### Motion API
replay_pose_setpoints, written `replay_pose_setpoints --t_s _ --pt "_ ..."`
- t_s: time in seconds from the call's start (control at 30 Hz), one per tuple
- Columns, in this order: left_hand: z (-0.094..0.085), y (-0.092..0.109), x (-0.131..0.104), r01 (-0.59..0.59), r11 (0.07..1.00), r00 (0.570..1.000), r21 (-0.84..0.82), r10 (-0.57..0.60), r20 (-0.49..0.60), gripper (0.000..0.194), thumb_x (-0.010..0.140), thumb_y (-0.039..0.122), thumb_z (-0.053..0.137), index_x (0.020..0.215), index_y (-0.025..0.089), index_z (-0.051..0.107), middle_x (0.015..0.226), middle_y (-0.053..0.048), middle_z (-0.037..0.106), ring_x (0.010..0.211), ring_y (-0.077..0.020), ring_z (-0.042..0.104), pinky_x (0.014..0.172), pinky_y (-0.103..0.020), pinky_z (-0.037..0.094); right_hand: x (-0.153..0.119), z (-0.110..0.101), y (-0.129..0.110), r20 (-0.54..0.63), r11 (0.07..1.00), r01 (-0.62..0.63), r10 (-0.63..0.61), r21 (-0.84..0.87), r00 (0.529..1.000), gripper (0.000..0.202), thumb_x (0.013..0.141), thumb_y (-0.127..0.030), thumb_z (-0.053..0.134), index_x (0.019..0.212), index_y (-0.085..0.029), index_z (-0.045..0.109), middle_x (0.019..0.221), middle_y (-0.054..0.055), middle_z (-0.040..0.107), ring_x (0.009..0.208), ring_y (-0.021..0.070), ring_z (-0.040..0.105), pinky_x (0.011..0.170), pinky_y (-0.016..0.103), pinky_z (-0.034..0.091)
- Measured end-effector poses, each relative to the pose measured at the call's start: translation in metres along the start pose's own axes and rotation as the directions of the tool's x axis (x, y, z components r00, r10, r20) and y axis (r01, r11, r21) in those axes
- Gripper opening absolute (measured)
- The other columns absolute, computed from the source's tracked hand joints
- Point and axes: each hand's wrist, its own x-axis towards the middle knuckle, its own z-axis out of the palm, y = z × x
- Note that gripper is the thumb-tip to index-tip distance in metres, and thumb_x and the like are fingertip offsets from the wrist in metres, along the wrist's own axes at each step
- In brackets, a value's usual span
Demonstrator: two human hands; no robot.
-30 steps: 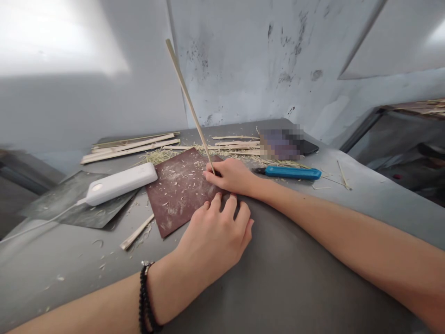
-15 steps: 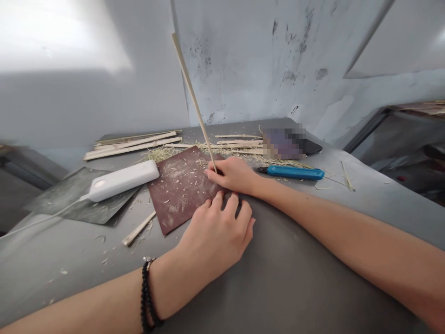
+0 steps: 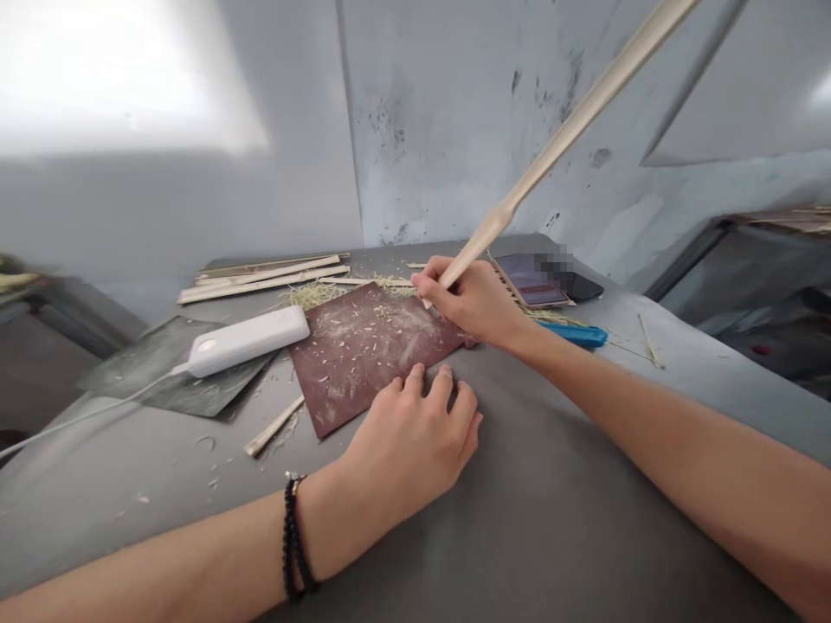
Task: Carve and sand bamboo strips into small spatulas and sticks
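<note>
My right hand (image 3: 477,298) is closed round the lower part of a long, pale bamboo strip (image 3: 551,147). The strip slants up and to the right, and its lower tip is just above a dark red sheet of sandpaper (image 3: 344,346). Pale dust and small shavings lie on that sheet. My left hand (image 3: 415,441) lies palm down with its fingers apart, the fingertips at the sandpaper's near edge. A black bead bracelet (image 3: 295,541) is on the left wrist.
A white power strip (image 3: 250,340) lies over a dark grey sheet (image 3: 162,381) at the left. Bamboo strips (image 3: 266,281) and shavings lie along the back. A phone (image 3: 529,279) and a blue-handled knife (image 3: 577,334) are behind my right arm. The wall stands behind the table.
The bamboo strip has swung from leaning left to leaning right, with its upper end nearer me. My right hand has turned and moved slightly right; the left stays at the sandpaper edge.
</note>
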Motion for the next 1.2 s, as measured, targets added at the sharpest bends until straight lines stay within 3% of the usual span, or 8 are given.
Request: replay_pose_setpoints --t_s 0.13,0.23,0.5,0.73,0.83,0.97,1.03,1.2 --pt "-0.003 0.004 -0.001 -0.012 1.000 1.000 0.013 0.012 0.008 0.032 0.113 0.030 0.043 0.119 0.012 0.070 0.112 -0.014 0.075 0.101 -0.0399 0.078 0.063 -0.051 0.069 0.000 0.002 0.010 0.085 0.999 -0.024 0.021 0.040 0.996 0.042 0.102 -0.049 0.061 0.070 -0.022 0.059 0.055 -0.007 0.037 0.057 0.0125 0.038 0.059 0.031 0.028" --pt "-0.002 0.007 -0.002 -0.025 0.999 1.000 0.027 0.025 0.008 0.035 0.114 0.031 0.042 0.123 0.011 0.069 0.105 -0.013 0.073 0.092 -0.0383 0.078 0.057 -0.048 0.066 -0.001 0.005 0.015 0.145 0.997 -0.039 0.029 0.067 0.989 0.045 0.103 -0.053 0.059 0.072 -0.020 0.065 0.060 -0.005 0.045 0.059 0.0129 0.041 0.059 0.030 0.029" --pt "0.005 0.007 -0.010 -0.042 0.998 0.999 0.057 0.043 -0.011 0.037 0.114 0.032 0.047 0.132 0.008 0.068 0.116 -0.018 0.074 0.100 -0.0378 0.078 0.069 -0.048 0.067 -0.003 -0.005 0.002 0.407 0.994 -0.096 0.063 0.060 0.911 0.057 0.105 -0.070 0.049 0.094 -0.022 0.077 0.064 -0.003 0.053 0.058 0.0140 0.045 0.055 0.028 0.032" --pt "-0.005 0.010 -0.016 0.057 0.998 0.997 0.008 -0.058 0.056 0.036 0.113 0.034 0.051 0.136 0.011 0.066 0.126 -0.020 0.073 0.107 -0.0357 0.077 0.071 -0.042 0.065 -0.007 -0.017 -0.012 0.458 0.997 -0.079 0.076 -0.013 0.886 0.053 0.105 -0.068 0.050 0.107 -0.023 0.079 0.087 0.005 0.072 0.075 0.0203 0.062 0.065 0.031 0.047" --pt "-0.022 0.002 -0.039 0.180 0.983 0.981 -0.025 -0.177 0.084 0.033 0.109 0.038 0.062 0.130 0.014 0.068 0.133 -0.020 0.072 0.109 -0.0351 0.076 0.076 -0.043 0.066 -0.024 -0.030 -0.021 0.487 0.997 -0.067 0.071 -0.025 0.871 0.044 0.103 -0.061 0.060 0.120 -0.025 0.079 0.109 0.008 0.079 0.096 0.0264 0.071 0.084 0.038 0.056" --pt "-0.043 -0.013 -0.099 0.299 0.952 0.952 -0.057 -0.294 0.080 0.039 0.105 0.034 0.067 0.142 0.021 0.066 0.147 -0.015 0.068 0.133 -0.0353 0.069 0.105 -0.052 0.063 -0.060 -0.054 -0.034 0.505 0.999 -0.038 0.045 -0.023 0.862 0.039 0.101 -0.057 0.064 0.127 -0.031 0.078 0.131 0.008 0.076 0.125 0.0315 0.069 0.109 0.043 0.052" --pt "-0.044 -0.018 -0.133 0.320 0.945 0.947 -0.069 -0.316 0.065 0.040 0.105 0.029 0.065 0.144 0.023 0.067 0.153 -0.012 0.066 0.136 -0.0324 0.068 0.111 -0.049 0.061 -0.082 -0.062 -0.034 0.465 0.998 -0.059 0.064 -0.026 0.883 0.040 0.102 -0.060 0.061 0.128 -0.033 0.077 0.133 0.008 0.076 0.124 0.0315 0.070 0.106 0.041 0.055" --pt "-0.028 -0.017 -0.185 0.332 0.942 0.917 -0.049 -0.335 -0.218 0.042 0.107 0.040 0.061 0.149 0.037 0.066 0.153 0.003 0.066 0.133 -0.0249 0.071 0.103 -0.034 0.065 -0.131 -0.050 -0.009 0.331 0.977 -0.214 0.199 0.011 0.923 0.041 0.105 -0.061 0.054 0.119 -0.033 0.079 0.115 0.007 0.078 0.093 0.0280 0.076 0.076 0.037 0.062"
